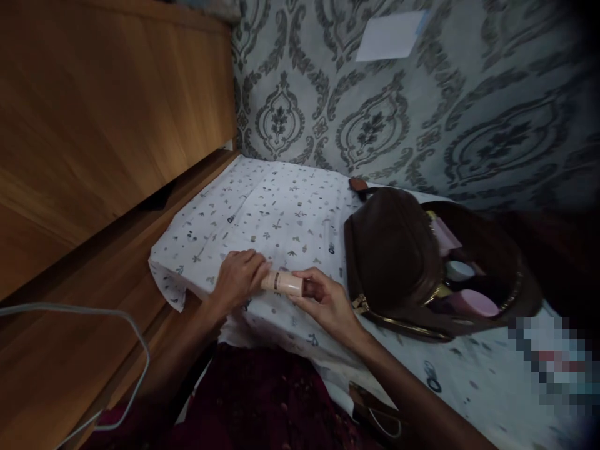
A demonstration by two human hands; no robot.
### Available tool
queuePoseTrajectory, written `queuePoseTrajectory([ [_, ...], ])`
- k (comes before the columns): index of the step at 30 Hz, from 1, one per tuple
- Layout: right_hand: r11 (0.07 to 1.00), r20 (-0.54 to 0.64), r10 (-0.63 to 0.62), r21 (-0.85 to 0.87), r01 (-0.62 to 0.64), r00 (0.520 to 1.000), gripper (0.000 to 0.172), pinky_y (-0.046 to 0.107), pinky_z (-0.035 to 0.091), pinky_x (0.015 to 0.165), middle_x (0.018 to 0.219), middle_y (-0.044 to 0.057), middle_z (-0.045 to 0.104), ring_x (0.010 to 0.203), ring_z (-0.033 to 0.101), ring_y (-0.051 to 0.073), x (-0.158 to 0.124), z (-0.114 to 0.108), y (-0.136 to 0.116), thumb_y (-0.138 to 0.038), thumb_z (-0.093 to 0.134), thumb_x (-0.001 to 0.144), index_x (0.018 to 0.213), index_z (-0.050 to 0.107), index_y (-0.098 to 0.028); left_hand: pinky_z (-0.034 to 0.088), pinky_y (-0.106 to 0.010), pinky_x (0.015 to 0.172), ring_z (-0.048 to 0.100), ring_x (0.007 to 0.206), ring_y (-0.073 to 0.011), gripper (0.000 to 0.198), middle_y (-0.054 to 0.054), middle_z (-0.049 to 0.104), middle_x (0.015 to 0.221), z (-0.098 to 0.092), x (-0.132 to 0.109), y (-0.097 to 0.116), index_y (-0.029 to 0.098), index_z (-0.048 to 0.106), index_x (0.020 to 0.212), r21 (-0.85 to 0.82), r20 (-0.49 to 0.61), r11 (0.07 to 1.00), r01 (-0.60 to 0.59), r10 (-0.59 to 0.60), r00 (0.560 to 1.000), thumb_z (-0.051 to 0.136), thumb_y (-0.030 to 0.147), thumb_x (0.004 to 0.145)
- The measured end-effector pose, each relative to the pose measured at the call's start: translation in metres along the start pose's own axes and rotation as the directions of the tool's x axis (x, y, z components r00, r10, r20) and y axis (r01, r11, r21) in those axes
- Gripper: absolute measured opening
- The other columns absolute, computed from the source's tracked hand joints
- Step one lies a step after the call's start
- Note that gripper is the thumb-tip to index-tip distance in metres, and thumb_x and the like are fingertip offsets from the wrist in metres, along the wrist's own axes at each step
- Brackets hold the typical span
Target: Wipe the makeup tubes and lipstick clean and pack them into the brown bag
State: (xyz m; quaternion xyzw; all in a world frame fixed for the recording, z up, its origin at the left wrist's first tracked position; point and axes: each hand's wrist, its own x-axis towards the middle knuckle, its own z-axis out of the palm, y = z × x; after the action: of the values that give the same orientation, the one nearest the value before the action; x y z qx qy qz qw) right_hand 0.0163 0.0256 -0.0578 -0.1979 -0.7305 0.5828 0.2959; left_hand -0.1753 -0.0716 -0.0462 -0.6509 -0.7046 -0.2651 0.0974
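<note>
A small beige bottle (287, 284) with dark print lies level between my two hands, above the front edge of the patterned white cloth (262, 212). My left hand (238, 278) is closed round its left end. At the other end, the thumb and fingers of my right hand (325, 300) grip the bottle. To the right of my hands sits an open brown bag (394, 244) with gold zips. Inside it are a pink-topped item (475, 303), a white round lid (459, 270) and a pale pink packet (444, 236).
Wooden furniture (117, 112) stands on the left, with a white cable (134, 325) looping in front. Behind the cloth is a patterned wall (319, 94) bearing a white paper (391, 36). A blurred-out item (557, 359) lies at the far right.
</note>
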Motion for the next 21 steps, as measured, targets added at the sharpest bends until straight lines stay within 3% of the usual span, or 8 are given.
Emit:
queuePoseTrajectory([
  [4, 0.992, -0.112, -0.106, -0.08, 0.097, 0.988, 0.03, 0.032, 0.062, 0.075, 0.096, 0.006, 0.074, 0.083, 0.074, 0.02, -0.027, -0.001, -0.006, -0.034, 0.077, 0.079, 0.104, 0.065, -0.022, 0.037, -0.026, 0.065, 0.054, 0.067, -0.0152, 0.037, 0.0, 0.056, 0.068, -0.015, -0.003, -0.022, 0.02, 0.054, 0.071, -0.25, 0.018, 0.95, 0.184, -0.186, 0.982, 0.036, 0.037, 0.099],
  [10, 0.868, -0.089, -0.388, -0.371, 0.331, 0.917, 0.027, 0.031, 0.063, 0.076, 0.105, 0.008, 0.072, 0.095, 0.072, 0.022, -0.076, 0.013, -0.018, -0.023, 0.068, 0.088, 0.115, 0.064, -0.026, 0.026, -0.025, 0.052, 0.036, 0.048, -0.0108, 0.055, 0.005, 0.031, 0.046, -0.016, -0.007, -0.01, 0.021, 0.037, 0.049, -0.532, 0.081, 0.773, 0.346, -0.36, 0.93, 0.046, 0.057, 0.09],
  [12, 0.807, -0.078, -0.461, -0.451, 0.381, 0.884, 0.032, 0.032, 0.063, 0.077, 0.107, 0.008, 0.071, 0.097, 0.071, 0.022, -0.091, 0.018, -0.021, -0.017, 0.067, 0.088, 0.118, 0.063, -0.027, 0.025, -0.025, 0.048, 0.034, 0.045, -0.0102, 0.058, 0.005, 0.032, 0.043, -0.012, -0.006, -0.004, 0.021, 0.039, 0.047, -0.633, 0.075, 0.668, 0.391, -0.45, 0.89, 0.049, 0.063, 0.085],
  [15, 0.769, -0.133, -0.515, -0.508, 0.388, 0.847, 0.037, 0.033, 0.063, 0.078, 0.108, 0.008, 0.07, 0.098, 0.071, 0.022, -0.112, 0.028, -0.018, -0.012, 0.068, 0.086, 0.119, 0.062, -0.028, 0.022, -0.024, 0.042, 0.03, 0.038, -0.0088, 0.06, 0.005, 0.031, 0.04, -0.008, -0.005, 0.004, 0.021, 0.043, 0.047, -0.765, 0.115, 0.456, 0.456, -0.6, 0.792, 0.052, 0.07, 0.08],
  [18, 0.815, -0.278, -0.506, -0.464, 0.347, 0.817, 0.035, 0.034, 0.063, 0.079, 0.11, 0.008, 0.069, 0.1, 0.07, 0.022, -0.133, 0.043, -0.006, -0.014, 0.069, 0.086, 0.117, 0.061, -0.028, 0.023, -0.022, 0.038, 0.032, 0.035, -0.0083, 0.06, 0.005, 0.035, 0.041, -0.007, -0.01, 0.012, 0.021, 0.045, 0.05, -0.837, 0.178, 0.273, 0.474, -0.683, 0.709, 0.05, 0.074, 0.08],
  [21, 0.879, -0.437, -0.447, -0.376, 0.292, 0.781, 0.029, 0.035, 0.063, 0.08, 0.108, 0.008, 0.067, 0.101, 0.069, 0.022, -0.152, 0.062, 0.006, -0.02, 0.069, 0.087, 0.114, 0.062, -0.027, 0.03, -0.021, 0.04, 0.041, 0.039, -0.0092, 0.059, 0.003, 0.045, 0.046, -0.006, -0.022, 0.021, 0.02, 0.051, 0.057, -0.881, 0.199, 0.181, 0.437, -0.697, 0.689, 0.05, 0.073, 0.081],
])
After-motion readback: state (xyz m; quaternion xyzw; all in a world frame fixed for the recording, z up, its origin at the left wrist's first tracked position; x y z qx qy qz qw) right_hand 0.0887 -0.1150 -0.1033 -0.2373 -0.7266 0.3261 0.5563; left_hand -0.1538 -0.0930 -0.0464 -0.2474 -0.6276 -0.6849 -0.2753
